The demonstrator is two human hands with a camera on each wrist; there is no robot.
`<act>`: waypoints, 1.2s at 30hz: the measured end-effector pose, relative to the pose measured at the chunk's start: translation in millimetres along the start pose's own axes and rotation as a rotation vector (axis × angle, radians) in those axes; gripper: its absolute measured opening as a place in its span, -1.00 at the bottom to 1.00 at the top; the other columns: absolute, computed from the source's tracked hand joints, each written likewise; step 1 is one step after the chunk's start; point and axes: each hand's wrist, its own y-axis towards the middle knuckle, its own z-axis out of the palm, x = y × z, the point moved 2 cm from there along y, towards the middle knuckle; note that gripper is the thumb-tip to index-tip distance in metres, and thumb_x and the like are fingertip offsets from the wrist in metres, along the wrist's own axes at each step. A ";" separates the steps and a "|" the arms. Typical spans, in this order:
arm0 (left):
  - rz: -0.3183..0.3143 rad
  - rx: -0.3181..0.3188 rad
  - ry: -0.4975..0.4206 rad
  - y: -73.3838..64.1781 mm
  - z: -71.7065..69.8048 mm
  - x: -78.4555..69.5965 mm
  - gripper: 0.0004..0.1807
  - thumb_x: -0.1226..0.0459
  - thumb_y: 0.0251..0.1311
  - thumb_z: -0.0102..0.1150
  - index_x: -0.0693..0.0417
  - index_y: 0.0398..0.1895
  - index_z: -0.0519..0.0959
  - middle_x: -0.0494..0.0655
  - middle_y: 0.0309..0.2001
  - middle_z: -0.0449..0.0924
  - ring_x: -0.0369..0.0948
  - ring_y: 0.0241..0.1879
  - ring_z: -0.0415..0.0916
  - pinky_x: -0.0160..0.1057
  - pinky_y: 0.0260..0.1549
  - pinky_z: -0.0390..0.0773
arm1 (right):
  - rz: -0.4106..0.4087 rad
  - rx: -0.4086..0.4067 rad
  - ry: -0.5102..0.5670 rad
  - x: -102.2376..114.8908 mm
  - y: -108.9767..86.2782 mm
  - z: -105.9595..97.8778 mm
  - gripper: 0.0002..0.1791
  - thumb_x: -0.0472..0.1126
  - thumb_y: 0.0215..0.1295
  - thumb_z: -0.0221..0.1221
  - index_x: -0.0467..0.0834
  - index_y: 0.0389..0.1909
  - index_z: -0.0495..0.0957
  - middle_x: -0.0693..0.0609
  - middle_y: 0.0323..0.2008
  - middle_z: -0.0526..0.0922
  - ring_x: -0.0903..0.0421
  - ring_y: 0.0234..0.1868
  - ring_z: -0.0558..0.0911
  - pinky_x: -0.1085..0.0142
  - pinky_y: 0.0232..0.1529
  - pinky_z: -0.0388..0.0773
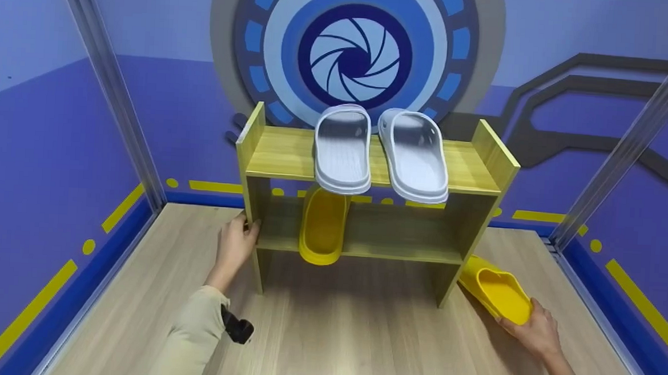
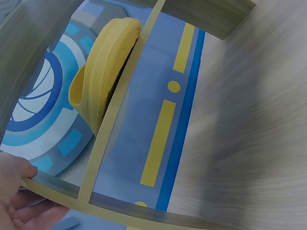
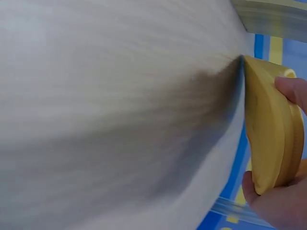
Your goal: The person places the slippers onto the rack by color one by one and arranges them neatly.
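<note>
A small wooden shoe rack (image 1: 290, 154) stands on the table. My left hand (image 1: 237, 242) grips the edge of its left side panel; in the left wrist view the thumb (image 2: 21, 167) lies on one face and the fingers on the other. To the right of the rack, my right hand (image 1: 538, 329) holds a yellow clog (image 1: 503, 293) by its heel end, the toe pointing at the rack's right panel. A matching yellow clog (image 1: 323, 227) sits on the middle shelf, left of centre. Two pale grey clogs (image 1: 344, 148) are side by side on the top shelf.
Behind the rack rises a blue and purple wall (image 1: 166, 121) with a round shutter design. Metal posts (image 1: 108, 78) mark the corners. Light wood tabletop (image 1: 337, 336) lies in front of the rack and around it.
</note>
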 end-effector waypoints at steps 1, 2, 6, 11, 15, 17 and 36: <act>-0.005 0.002 -0.001 -0.2 -0.1 0.0 -0.69 0.32 0.17 0.01 0.36 -0.08 0.45 0.27 -0.18 0.51 0.07 -0.23 0.51 -0.04 -0.32 0.49 | -0.025 0.015 -0.018 0.6 -1.3 -5.1 0.19 0.14 -0.13 0.26 -0.58 0.19 -0.20 -0.56 0.02 0.04 -0.38 0.01 0.10 -0.19 0.04 0.02; -0.007 0.004 -0.001 -0.1 0.1 0.1 -0.69 0.32 0.17 0.01 0.36 -0.08 0.45 0.27 -0.18 0.52 0.07 -0.23 0.51 -0.04 -0.32 0.49 | -0.051 0.029 -0.039 1.3 -2.6 -10.2 0.18 0.14 -0.12 0.26 -0.60 0.18 -0.18 -0.57 0.01 0.06 -0.39 0.00 0.12 -0.20 0.02 0.04; -0.015 0.010 -0.001 -0.1 -0.5 0.0 -0.69 0.31 0.18 0.00 0.34 -0.06 0.45 0.26 -0.17 0.51 0.06 -0.22 0.50 -0.04 -0.31 0.49 | -0.132 0.084 -0.103 6.7 -7.7 -29.8 0.15 0.15 -0.12 0.25 -0.65 0.13 -0.11 -0.60 -0.03 0.11 -0.39 -0.08 0.20 -0.22 -0.05 0.12; -0.010 0.006 0.005 0.5 -1.2 -0.4 -0.71 0.31 0.18 0.00 0.34 -0.11 0.46 0.26 -0.18 0.52 0.07 -0.22 0.50 -0.03 -0.30 0.49 | -0.191 0.155 -0.150 15.2 -13.0 -49.8 0.08 0.12 -0.13 0.27 -0.65 0.09 -0.02 -0.53 -0.13 0.24 -0.25 -0.23 0.32 -0.13 -0.19 0.31; 0.003 -0.001 0.004 0.6 -0.4 0.4 -0.74 0.32 0.17 0.01 0.35 -0.14 0.47 0.27 -0.19 0.52 0.08 -0.23 0.51 -0.03 -0.31 0.49 | -0.219 0.218 -0.159 20.6 -17.6 -61.2 0.04 0.08 -0.11 0.27 -0.66 0.06 0.01 -0.38 -0.21 0.36 -0.10 -0.30 0.36 0.05 -0.29 0.37; 0.008 -0.007 0.004 0.4 -0.2 0.5 -0.75 0.32 0.16 0.02 0.34 -0.16 0.48 0.26 -0.20 0.53 0.08 -0.24 0.51 -0.03 -0.31 0.49 | -0.235 0.247 -0.168 22.9 -19.9 -66.3 0.02 0.08 -0.09 0.26 -0.67 0.05 0.02 -0.33 -0.23 0.39 -0.06 -0.32 0.37 0.09 -0.31 0.38; 0.011 -0.012 -0.015 -1.2 -0.8 -0.3 -0.73 0.33 0.17 0.01 0.35 -0.13 0.47 0.25 -0.20 0.53 0.07 -0.24 0.51 -0.03 -0.31 0.49 | -0.259 0.586 -0.086 40.9 -42.0 -90.2 -0.14 0.00 0.04 0.16 -0.62 0.07 0.08 -0.06 -0.33 0.40 0.04 -0.31 0.36 0.20 -0.33 0.31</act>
